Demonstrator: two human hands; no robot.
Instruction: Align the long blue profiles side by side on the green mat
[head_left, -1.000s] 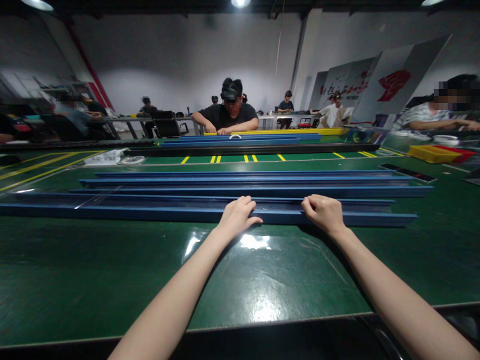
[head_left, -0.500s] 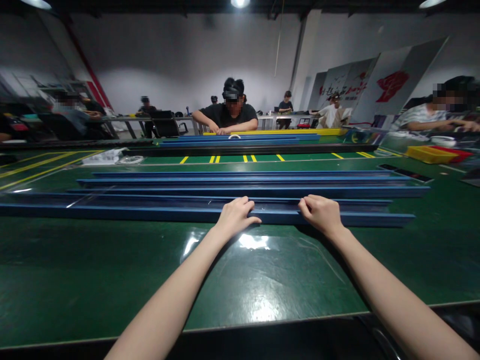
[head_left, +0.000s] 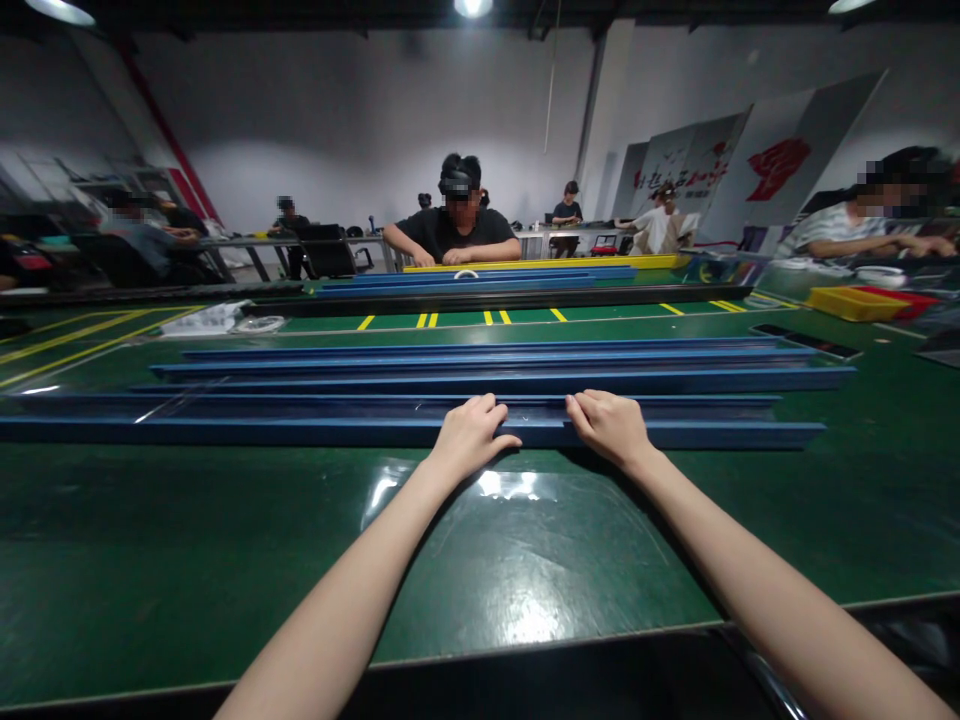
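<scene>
A long blue rail (head_left: 225, 432) lies lengthwise across the green surface (head_left: 187, 560), parallel to its near edge and well back from it, running out of view at the left. The left hand (head_left: 466, 438) rests on this rail, its fingers bent over into the channel and its thumb spread apart along the near wall; whether they grip anything cannot be told. The right hand (head_left: 609, 425) is on the same rail, near the left one, its fingers curled in with the thumb close to them, and what they pinch, if anything, is hidden. Clear plastic (head_left: 180, 400) catches the light over the rail's left part. Just behind, towards the far edge of the surface, more blue rails (head_left: 487, 378) lie side by side, with a phone (head_left: 806, 340) near their right ends. Further back are a white packet (head_left: 206, 318) on the left, a black rail (head_left: 487, 298) in the middle and a yellow tray (head_left: 855, 303) touching a red tray (head_left: 904, 302) on the right. Across the surface, a person in a dark shirt (head_left: 480, 235) leans over a yellow rail (head_left: 540, 265).
</scene>
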